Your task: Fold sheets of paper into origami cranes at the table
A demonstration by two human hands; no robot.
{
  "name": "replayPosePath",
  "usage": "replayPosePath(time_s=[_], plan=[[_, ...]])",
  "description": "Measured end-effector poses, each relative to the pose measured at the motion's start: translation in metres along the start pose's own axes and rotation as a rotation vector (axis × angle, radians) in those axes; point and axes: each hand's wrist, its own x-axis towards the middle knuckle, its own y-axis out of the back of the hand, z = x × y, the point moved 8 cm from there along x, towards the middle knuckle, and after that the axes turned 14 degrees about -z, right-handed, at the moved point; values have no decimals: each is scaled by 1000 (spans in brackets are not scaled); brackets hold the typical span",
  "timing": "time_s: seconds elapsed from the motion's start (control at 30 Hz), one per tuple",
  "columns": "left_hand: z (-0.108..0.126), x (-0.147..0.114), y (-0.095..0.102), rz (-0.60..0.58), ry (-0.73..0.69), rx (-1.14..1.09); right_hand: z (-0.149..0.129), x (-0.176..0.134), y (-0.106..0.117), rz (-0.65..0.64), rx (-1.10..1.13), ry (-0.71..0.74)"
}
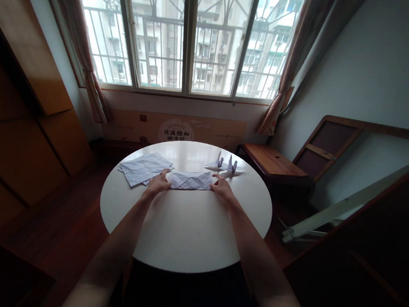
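Observation:
A creased sheet of paper (190,181), shaped as a wide strip, stretches between my two hands over the round white table. My left hand (159,182) pinches its left end between thumb and fingers. At the right end, my right hand (221,187) grips it the same way. Beside my left hand lies a stack of creased paper sheets (142,167), flat on the table. Two folded paper cranes (232,165) stand beyond my right hand, close to each other.
The round white table (183,228) fills the middle of the view. Behind it a long cardboard box (128,125) leans below the window. A low wooden table (273,159) stands at the right, with a wooden frame (321,149) against the wall. Wooden cabinets (7,155) line the left.

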Motion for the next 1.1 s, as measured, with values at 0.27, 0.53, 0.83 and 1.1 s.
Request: replayPosePath(time_s=[0.27,0.53,0.83,1.1], plan=[[50,-9,-12,128,-395,137,-28,-6,-4,69,-232,156],[76,-16,-47,-66,-668,30,-62,-13,-47,-105,-300,500],[64,-9,-40,-16,-526,83,-54,-10,-43,-102,-275,422],[66,-15,-33,1,-525,126,-46,-5,-41,-66,-180,415]])
